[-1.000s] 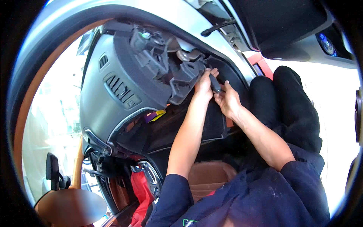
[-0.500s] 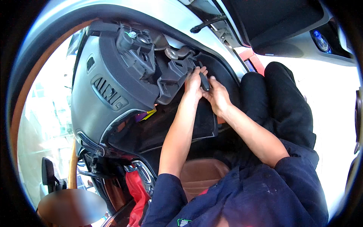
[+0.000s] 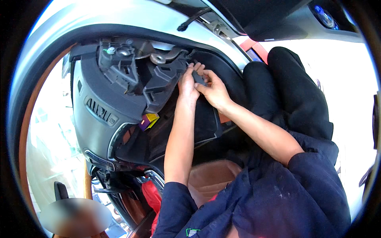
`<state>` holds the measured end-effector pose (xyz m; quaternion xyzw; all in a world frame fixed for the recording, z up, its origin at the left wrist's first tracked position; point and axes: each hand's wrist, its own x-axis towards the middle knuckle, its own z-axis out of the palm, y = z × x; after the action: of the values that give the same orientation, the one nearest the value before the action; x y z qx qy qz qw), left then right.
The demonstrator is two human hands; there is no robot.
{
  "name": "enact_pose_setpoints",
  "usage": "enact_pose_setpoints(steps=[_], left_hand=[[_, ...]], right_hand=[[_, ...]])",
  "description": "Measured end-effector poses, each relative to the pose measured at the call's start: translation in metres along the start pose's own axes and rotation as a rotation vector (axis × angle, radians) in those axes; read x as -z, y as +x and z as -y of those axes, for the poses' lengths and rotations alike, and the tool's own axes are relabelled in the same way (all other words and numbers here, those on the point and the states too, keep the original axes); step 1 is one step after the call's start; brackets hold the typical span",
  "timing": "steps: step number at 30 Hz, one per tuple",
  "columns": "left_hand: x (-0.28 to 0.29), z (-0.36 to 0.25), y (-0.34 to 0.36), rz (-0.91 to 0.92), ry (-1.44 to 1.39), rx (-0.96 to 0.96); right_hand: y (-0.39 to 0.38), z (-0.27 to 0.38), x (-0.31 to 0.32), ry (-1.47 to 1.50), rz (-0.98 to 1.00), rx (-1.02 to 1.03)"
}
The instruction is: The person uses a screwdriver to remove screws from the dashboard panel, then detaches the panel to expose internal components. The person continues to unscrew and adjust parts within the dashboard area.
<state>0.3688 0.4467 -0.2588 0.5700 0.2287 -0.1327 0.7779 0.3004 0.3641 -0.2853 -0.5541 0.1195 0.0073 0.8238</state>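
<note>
Both hands meet at the outer end of a car's opened dashboard [image 3: 115, 89]. My right hand [image 3: 215, 90] is closed, its thumb and fingers pinching a small dark, elongated object [image 3: 199, 78] that I cannot name for sure. Around the far side of that object curl the fingers of my left hand [image 3: 187, 84], palm turned up. Directly beside my left hand is a black plastic bracket [image 3: 162, 81] at the dashboard's end. The fingers hide part of the dark object.
A metal bar with a round hole [image 3: 158, 58] lies above the bracket. Below the dashboard sits a purple and yellow box [image 3: 148, 121]. A brown seat [image 3: 214, 178] is near my body. The open door [image 3: 278, 18] stands at upper right, with a red item [image 3: 255, 50] by the sill.
The view has shifted, so the dashboard sits further left and the box shows more. The dark object has turned in my hands, and my right fingers have closed in over it.
</note>
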Motion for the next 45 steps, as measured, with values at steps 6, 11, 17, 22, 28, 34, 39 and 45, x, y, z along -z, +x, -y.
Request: enact_pose_setpoints(steps=[6,11,17,22,28,34,39,45], left_hand=[[0.013,0.000,0.000,0.003,-0.008,0.022],[0.012,-0.003,-0.012,0.029,0.101,0.059],[0.011,-0.012,-0.040,0.119,0.133,0.156],[-0.009,-0.021,-0.087,0.089,0.253,0.190],[-0.008,-0.018,-0.169,0.138,-0.003,0.205],[0.033,0.003,-0.221,0.075,-0.395,0.186],[0.063,0.024,-0.255,0.022,-0.592,0.076],[0.060,0.034,-0.257,0.069,-0.646,0.066]], right_hand=[[0.018,0.017,0.023,-0.180,-0.048,0.053],[0.046,0.006,0.033,-0.102,-0.011,-0.025],[0.086,0.003,0.007,0.329,0.167,-0.343],[0.114,-0.011,-0.022,0.096,-0.005,-0.221],[0.139,-0.036,-0.040,0.758,0.093,-0.633],[0.155,-0.064,-0.042,0.890,0.066,-0.834],[0.141,-0.050,-0.056,0.803,0.088,-0.868],[0.142,-0.035,-0.047,0.762,0.035,-0.847]])
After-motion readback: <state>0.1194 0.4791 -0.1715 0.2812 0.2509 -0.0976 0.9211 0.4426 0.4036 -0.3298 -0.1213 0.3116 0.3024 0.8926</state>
